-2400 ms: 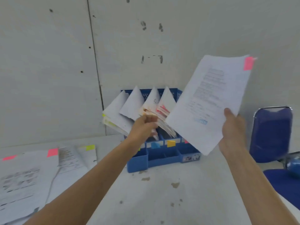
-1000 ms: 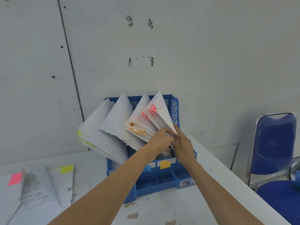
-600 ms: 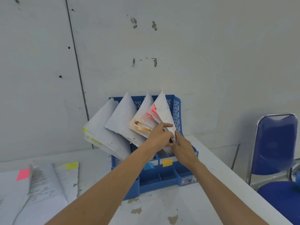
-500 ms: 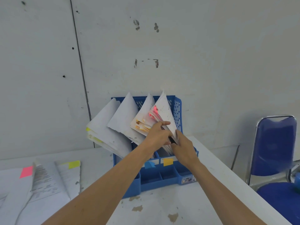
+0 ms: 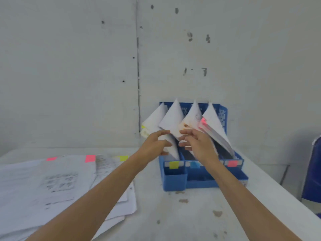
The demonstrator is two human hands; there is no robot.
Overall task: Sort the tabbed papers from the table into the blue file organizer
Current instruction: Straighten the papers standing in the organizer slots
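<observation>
Nearest, white table [image 5: 191,223], stained and chipped in spots; both bare forearms reach forward over it; on its left side, a loose spread of tabbed papers [image 5: 52,181] lies flat, with pink tabs [image 5: 90,158] and a yellow tab [image 5: 124,158] at the far edges; further back, blue file organizer [image 5: 175,181] stands near the wall, its front strip carrying a yellow label [image 5: 173,165], a blue label [image 5: 194,164] and a pink label [image 5: 232,163]; left hand [image 5: 152,148] and right hand [image 5: 199,146] hover just in front of the slots, fingers loosely spread, grasping nothing; contact with the sheets cannot be told; filed papers [image 5: 173,119] fan upward in four tilted sheaves; rightmost sheaf [image 5: 213,122] shows pink tabs; blue chair [image 5: 312,171] at right edge; grey wall [image 5: 69,66] behind.
</observation>
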